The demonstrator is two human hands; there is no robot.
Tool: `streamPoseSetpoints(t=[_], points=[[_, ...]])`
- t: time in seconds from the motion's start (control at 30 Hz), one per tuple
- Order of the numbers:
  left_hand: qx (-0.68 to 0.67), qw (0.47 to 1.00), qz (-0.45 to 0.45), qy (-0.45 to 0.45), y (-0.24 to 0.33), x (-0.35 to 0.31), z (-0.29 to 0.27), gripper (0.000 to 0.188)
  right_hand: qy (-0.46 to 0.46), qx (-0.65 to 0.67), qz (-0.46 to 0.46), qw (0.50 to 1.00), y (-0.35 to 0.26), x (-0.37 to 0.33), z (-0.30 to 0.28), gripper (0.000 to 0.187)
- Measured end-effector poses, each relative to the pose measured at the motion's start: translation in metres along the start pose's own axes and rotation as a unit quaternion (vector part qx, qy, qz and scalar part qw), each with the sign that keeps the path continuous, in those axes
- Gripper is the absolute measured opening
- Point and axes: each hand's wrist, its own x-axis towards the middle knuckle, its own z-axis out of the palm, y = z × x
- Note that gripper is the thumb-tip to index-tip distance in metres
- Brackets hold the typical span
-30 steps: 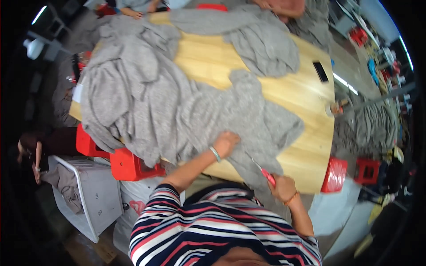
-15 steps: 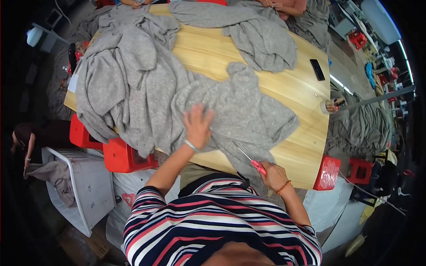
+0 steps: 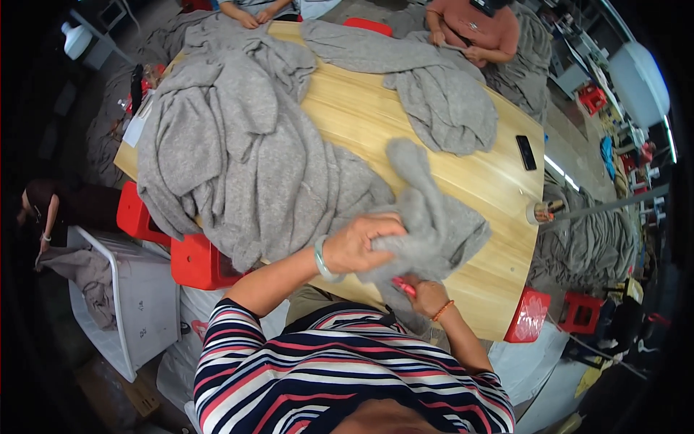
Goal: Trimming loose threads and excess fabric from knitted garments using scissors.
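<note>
My left hand (image 3: pixel 359 244), with a pale bangle at the wrist, is closed on a gathered edge of grey knit fabric (image 3: pixel 460 235). The bunched cloth rises from the table's near side, blurred by motion around the fingers. Just right of it and lower, my right hand (image 3: pixel 429 298) is wrapped round a red-handled tool (image 3: pixel 405 286). Cloth hides the tool's thin metal front part, so its exact kind does not show. Beside my left forearm lies a large heap of the same grey knit fabric (image 3: pixel 246 159).
Two people work across the wooden table (image 3: pixel 347 94), near another grey cloth (image 3: pixel 448 108). On the right are a black phone (image 3: pixel 525 152) and a tool cup (image 3: pixel 538 213). Red stools (image 3: pixel 199 262) and a white bin (image 3: pixel 144 296) stand at the left.
My left hand, spread over the cloth before, has moved right and taken hold of it, lifting and bunching it. The tool's metal shaft has gone behind the cloth.
</note>
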Motion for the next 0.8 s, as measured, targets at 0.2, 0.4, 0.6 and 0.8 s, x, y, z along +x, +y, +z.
streamPoseSetpoints(t=[0.2, 0.4, 0.6, 0.8], points=[[-0.022, 0.982, 0.185, 0.037, 0.036, 0.017, -0.090, 0.027, 0.382, -0.167, -0.150, 0.897, 0.035, 0.076, -0.082, 0.049], [0.014, 0.975, 0.057, 0.212, 0.021, 0.065, -0.221, 0.030, 0.324, -0.140, 0.061, 0.934, -0.018, 0.167, -0.247, 0.046], [0.359, 0.822, 0.037, 0.441, -0.100, 0.050, -0.379, 0.062, 0.317, -0.108, 0.036, 0.942, -0.078, 0.309, -0.281, 0.042], [0.574, 0.513, -0.291, 0.568, -0.184, -0.203, -0.579, 0.085, 0.026, 0.193, 0.006, 0.981, -0.130, 0.377, -0.201, 0.040]])
